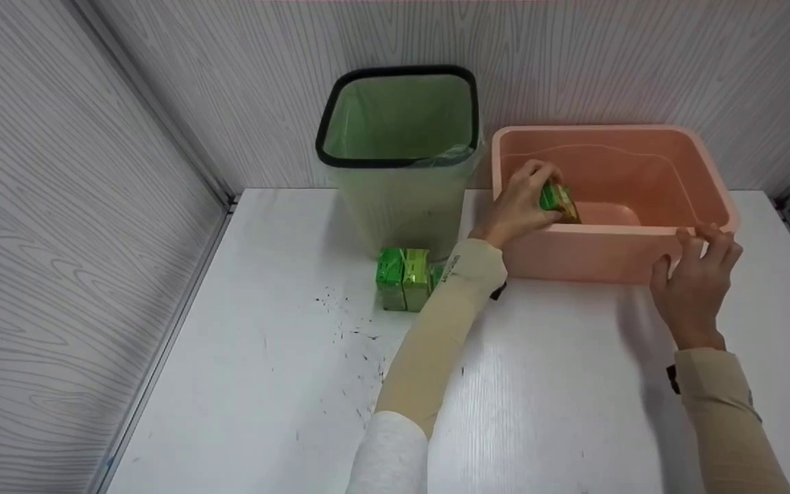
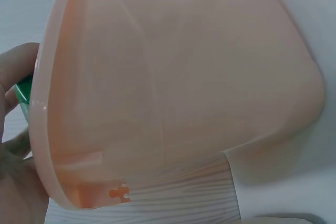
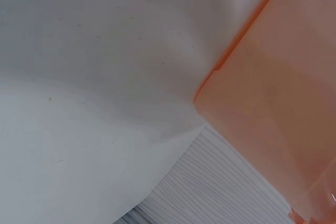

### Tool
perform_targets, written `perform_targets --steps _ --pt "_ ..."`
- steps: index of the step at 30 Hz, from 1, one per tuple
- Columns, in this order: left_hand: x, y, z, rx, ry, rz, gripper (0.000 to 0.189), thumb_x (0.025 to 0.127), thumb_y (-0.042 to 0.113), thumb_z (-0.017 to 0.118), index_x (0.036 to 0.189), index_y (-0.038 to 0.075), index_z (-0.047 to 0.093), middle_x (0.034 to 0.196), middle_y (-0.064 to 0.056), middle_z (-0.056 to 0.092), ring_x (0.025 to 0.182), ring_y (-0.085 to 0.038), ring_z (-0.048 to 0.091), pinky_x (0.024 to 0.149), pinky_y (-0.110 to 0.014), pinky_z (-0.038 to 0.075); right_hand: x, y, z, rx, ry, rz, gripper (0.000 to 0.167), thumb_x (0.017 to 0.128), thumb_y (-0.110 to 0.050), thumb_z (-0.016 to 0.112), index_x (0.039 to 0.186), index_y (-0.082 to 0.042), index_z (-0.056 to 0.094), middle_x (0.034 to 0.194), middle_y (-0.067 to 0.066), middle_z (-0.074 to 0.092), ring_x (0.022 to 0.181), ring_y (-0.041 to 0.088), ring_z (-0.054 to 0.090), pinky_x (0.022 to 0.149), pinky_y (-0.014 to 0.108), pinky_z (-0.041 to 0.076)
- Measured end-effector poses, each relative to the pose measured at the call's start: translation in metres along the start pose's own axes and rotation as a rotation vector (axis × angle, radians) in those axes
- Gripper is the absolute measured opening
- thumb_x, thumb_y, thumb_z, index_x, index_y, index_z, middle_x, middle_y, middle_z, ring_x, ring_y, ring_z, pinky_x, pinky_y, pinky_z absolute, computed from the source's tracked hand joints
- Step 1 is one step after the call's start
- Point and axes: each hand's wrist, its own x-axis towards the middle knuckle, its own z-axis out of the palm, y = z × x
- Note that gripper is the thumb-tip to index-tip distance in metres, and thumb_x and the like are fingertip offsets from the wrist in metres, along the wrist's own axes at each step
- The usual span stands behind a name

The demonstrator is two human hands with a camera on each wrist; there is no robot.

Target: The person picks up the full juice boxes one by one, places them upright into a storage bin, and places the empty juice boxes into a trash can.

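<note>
At the left end of a pink plastic bin (image 1: pixel 614 250), my left hand (image 1: pixel 520 202) reaches over the front rim. It grips a small green drink carton (image 1: pixel 559 202) with a yellow-brown lower part, held tilted inside the bin. The left wrist view shows only a sliver of the green carton (image 2: pixel 24 90) behind the rim, beside my fingers. My right hand (image 1: pixel 695 281) rests its fingertips on the rim near the front right corner, thumb spread apart by the front wall. The right wrist view shows the bin's outer wall (image 3: pixel 273 93) but not the hand.
A tall green waste bin (image 1: pixel 402 206) with a black rim and a clear liner stands left of the pink bin. Several small green cartons (image 1: pixel 403 280) stand before it, partly behind my left forearm. Dark specks dot the white table (image 1: pixel 265 384); wood-patterned walls enclose it.
</note>
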Motion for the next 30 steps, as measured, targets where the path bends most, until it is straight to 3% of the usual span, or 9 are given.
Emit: perform_targets --steps 5,9,16,19,22,26,30 --pt "0.0024 0.0001 0.0015 0.064 0.019 -0.023 0.041 0.085 0.008 0.083 0.120 0.001 0.063 0.124 -0.014 0.056 0.115 -0.022 0.054 0.095 -0.018 0.042 0.0009 0.0000 -0.0006 0.010 0.006 0.003 0.027 0.091 0.004 0.055 0.117 0.010 0.057 0.125 0.030 0.047 0.120 0.053 0.043 0.074 0.074 0.044" --pt "0.0025 0.0019 0.0008 0.075 0.009 -0.031 0.043 0.084 0.010 0.084 0.121 0.002 0.063 0.124 -0.014 0.057 0.116 -0.023 0.053 0.096 -0.018 0.042 0.0006 0.0017 0.0002 0.034 0.010 0.010 0.027 0.090 0.005 0.056 0.117 0.010 0.057 0.125 0.030 0.047 0.119 0.054 0.042 0.093 0.073 0.041" --pt "0.0014 0.0032 0.0019 -0.071 0.030 0.014 0.042 0.084 0.014 0.085 0.117 0.001 0.062 0.119 -0.015 0.061 0.108 -0.019 0.055 0.091 -0.015 0.042 -0.0012 0.0046 0.0039 0.051 0.029 0.014 0.026 0.090 0.007 0.057 0.116 0.010 0.057 0.124 0.031 0.047 0.118 0.055 0.042 0.099 0.072 0.037" --pt "0.0005 0.0036 0.0041 -0.088 0.029 0.034 0.044 0.084 0.021 0.085 0.116 0.001 0.062 0.116 -0.013 0.063 0.103 -0.017 0.055 0.087 -0.014 0.043 -0.0016 0.0037 0.0038 0.066 0.031 0.001 0.027 0.089 0.008 0.056 0.115 0.010 0.056 0.123 0.031 0.046 0.116 0.056 0.042 0.108 0.068 0.030" --pt "0.0010 0.0046 0.0061 -0.078 0.027 0.042 0.047 0.082 0.024 0.087 0.115 0.001 0.062 0.114 -0.013 0.064 0.100 -0.015 0.055 0.085 -0.014 0.043 -0.0011 0.0023 0.0026 0.055 0.029 -0.008 0.027 0.089 0.008 0.055 0.116 0.010 0.056 0.124 0.031 0.047 0.116 0.055 0.042 0.105 0.069 0.033" --pt "0.0024 0.0059 0.0078 -0.115 0.019 0.029 0.047 0.082 0.024 0.087 0.114 0.001 0.062 0.111 -0.011 0.064 0.096 -0.013 0.056 0.082 -0.014 0.044 -0.0006 0.0022 0.0014 0.016 0.022 -0.007 0.028 0.089 0.007 0.056 0.116 0.009 0.056 0.124 0.030 0.048 0.118 0.054 0.043 0.085 0.073 0.044" --pt "0.0034 0.0055 0.0093 -0.156 -0.001 0.002 0.045 0.083 0.022 0.086 0.114 0.001 0.060 0.108 -0.011 0.063 0.096 -0.013 0.056 0.082 -0.014 0.045 -0.0005 0.0039 0.0025 0.017 0.023 -0.003 0.027 0.089 0.006 0.056 0.116 0.009 0.056 0.124 0.030 0.047 0.117 0.054 0.043 0.085 0.074 0.044"
